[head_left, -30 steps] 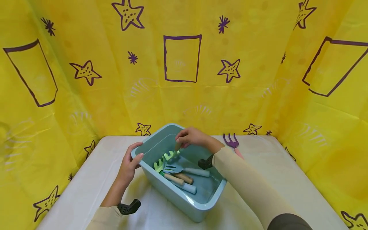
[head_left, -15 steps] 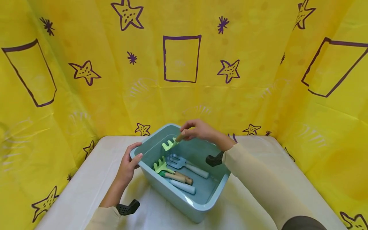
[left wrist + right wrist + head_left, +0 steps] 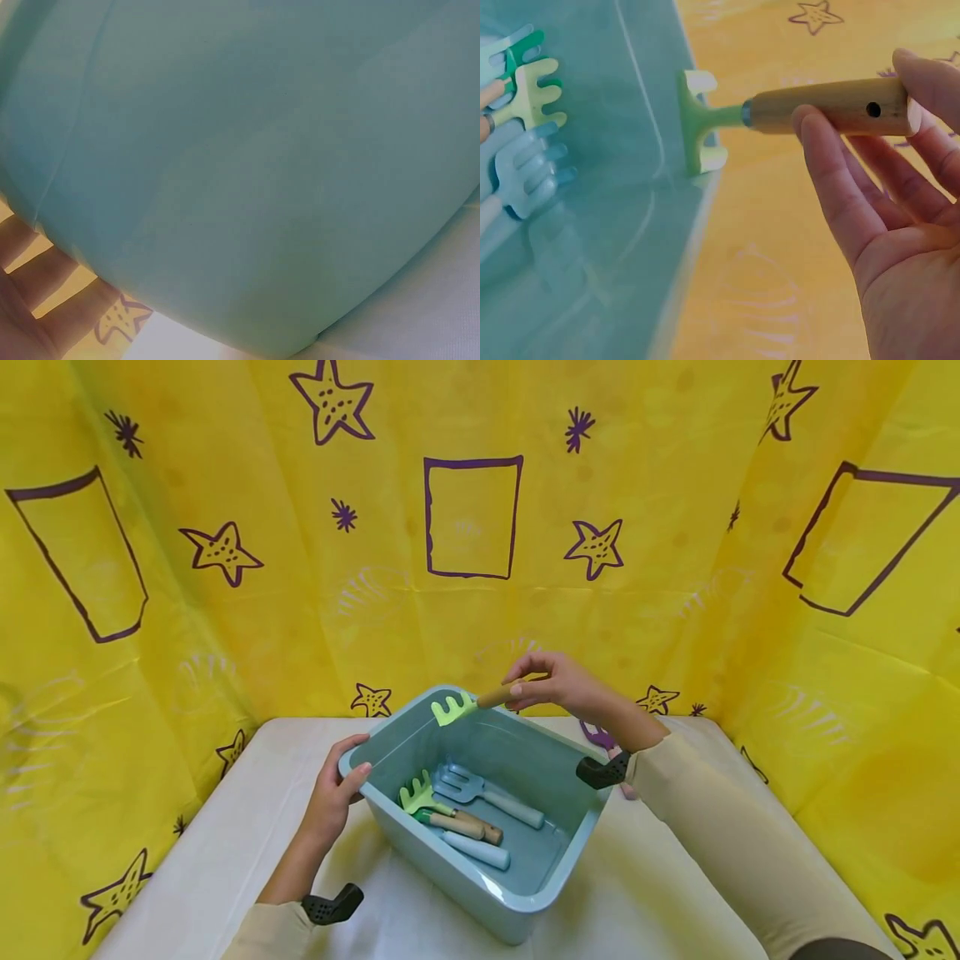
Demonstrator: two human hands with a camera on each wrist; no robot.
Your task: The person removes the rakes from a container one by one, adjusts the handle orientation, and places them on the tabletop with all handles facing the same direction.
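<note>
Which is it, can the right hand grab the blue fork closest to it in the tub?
Probably not just now: the right hand holds a green rake. But the tub is open on top and nothing covers the blue fork, so a free hand likely could.

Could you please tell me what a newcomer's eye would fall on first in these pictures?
Probably the bright yellow sheet with purple-outlined stars, hanging behind and beside the table. Next come the blue-green tub in the middle, tools inside it, and the light-green rake held by the right hand near the tub's far side.
</note>
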